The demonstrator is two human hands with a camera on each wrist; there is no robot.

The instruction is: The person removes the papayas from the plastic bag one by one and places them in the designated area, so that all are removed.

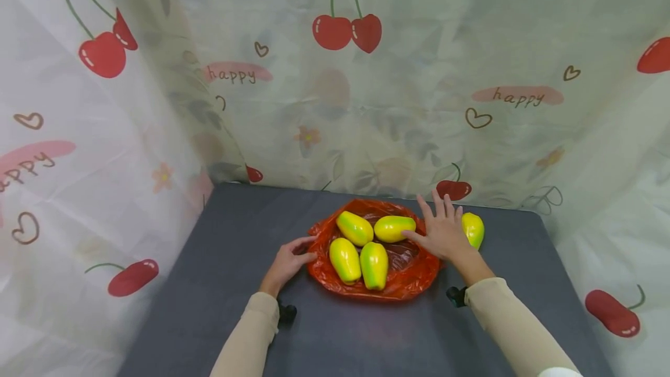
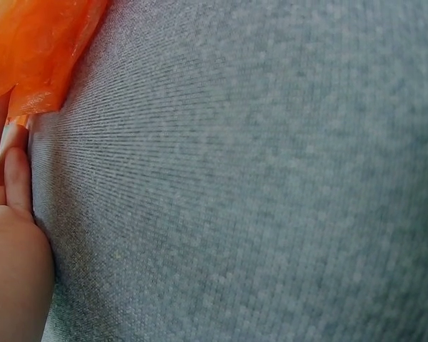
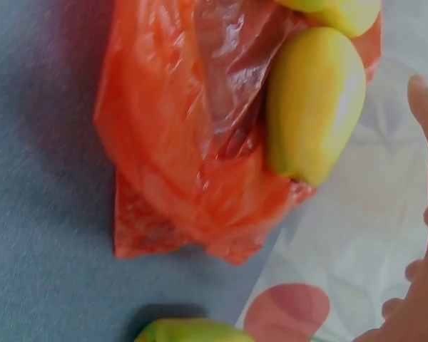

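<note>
A red plastic bag (image 1: 403, 287) lies with its mouth spread wide on the table, holding several glossy yellow-green papayas (image 1: 355, 228). At the bag's left edge, my left hand (image 1: 285, 263) touches the rim with fairly straight fingers; in the left wrist view part of the orange-looking plastic (image 2: 39, 50) covers the fingertips. My right hand (image 1: 445, 234) is spread over the bag's right side, holding nothing, its thumb close to one papaya (image 3: 317, 107). Another papaya (image 1: 473, 230) lies on the table outside the bag, partly hidden behind the right hand.
A dark grey cloth-covered table (image 1: 225, 220) carries everything. White curtains with cherry prints (image 1: 345, 103) hang behind it and on both sides, close to its back edge. Small dark wrist cameras (image 1: 456, 296) sit at both cuffs.
</note>
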